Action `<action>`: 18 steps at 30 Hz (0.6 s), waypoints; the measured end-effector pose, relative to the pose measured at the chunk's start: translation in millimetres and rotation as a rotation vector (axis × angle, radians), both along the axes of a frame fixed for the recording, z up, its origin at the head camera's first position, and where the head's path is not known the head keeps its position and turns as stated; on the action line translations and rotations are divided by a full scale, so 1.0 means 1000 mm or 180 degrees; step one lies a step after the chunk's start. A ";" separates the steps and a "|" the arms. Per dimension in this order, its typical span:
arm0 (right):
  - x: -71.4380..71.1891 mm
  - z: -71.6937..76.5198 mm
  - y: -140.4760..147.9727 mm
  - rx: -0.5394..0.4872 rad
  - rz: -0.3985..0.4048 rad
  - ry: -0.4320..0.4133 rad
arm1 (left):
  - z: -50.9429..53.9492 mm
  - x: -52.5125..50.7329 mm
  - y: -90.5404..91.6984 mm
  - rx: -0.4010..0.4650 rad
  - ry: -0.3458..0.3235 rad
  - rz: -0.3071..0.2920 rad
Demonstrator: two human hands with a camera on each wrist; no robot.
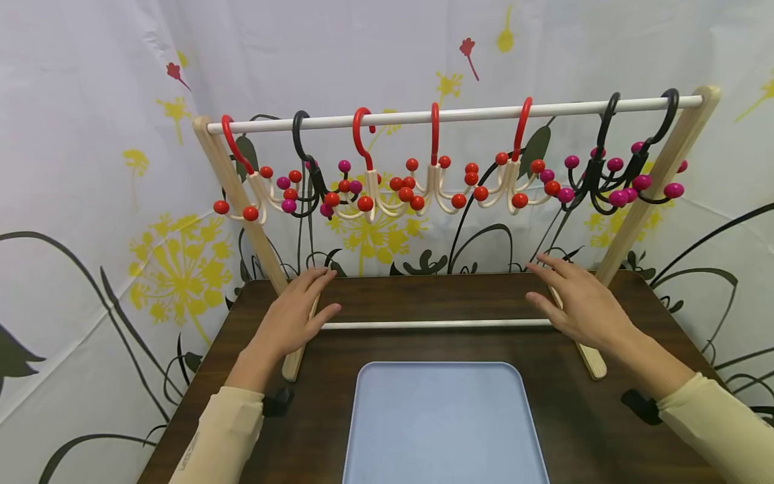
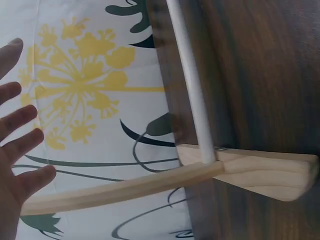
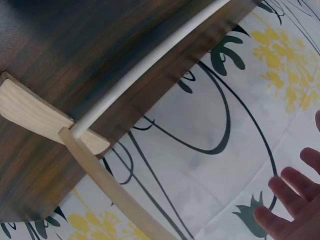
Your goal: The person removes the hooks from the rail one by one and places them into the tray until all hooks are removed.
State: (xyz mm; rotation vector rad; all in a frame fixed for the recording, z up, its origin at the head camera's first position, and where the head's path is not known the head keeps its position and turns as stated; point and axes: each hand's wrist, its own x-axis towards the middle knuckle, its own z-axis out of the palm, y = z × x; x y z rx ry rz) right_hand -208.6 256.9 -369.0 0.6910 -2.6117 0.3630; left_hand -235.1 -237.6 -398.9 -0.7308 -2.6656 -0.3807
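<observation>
My left hand [image 1: 294,314] hovers with fingers extended by the left leg of a wooden rack [image 1: 260,245], holding nothing. Near the right leg my right hand [image 1: 577,302] is likewise spread and holds nothing. Both wrist views show the fingers apart, in front of the patterned cloth. From the rack's white top rail [image 1: 484,113] hang several multi-prong hangers. Some have red hooks and cream prongs with red balls, such as the middle hanger [image 1: 435,138]. Others are black with pink balls, such as a black hanger [image 1: 607,124] on the right.
A pale blue tray [image 1: 441,423] lies on the dark wooden table [image 1: 326,403] in front of the rack. A white lower bar [image 1: 435,324] joins the rack's feet. Behind everything hangs a white cloth [image 1: 290,54] with plant prints.
</observation>
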 end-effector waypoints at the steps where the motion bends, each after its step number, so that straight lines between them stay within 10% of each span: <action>1: 0.002 0.001 0.000 -0.0045 -0.0026 0.0041 | -0.002 0.001 0.000 0.0016 0.0023 0.0006; 9: 0.015 0.017 -0.001 -0.0309 0.0000 0.0480 | -0.023 0.008 -0.010 0.0347 0.0467 0.0407; 18: 0.020 0.045 0.008 -0.0548 0.0099 0.1053 | -0.055 0.009 -0.029 0.1242 0.0864 0.1493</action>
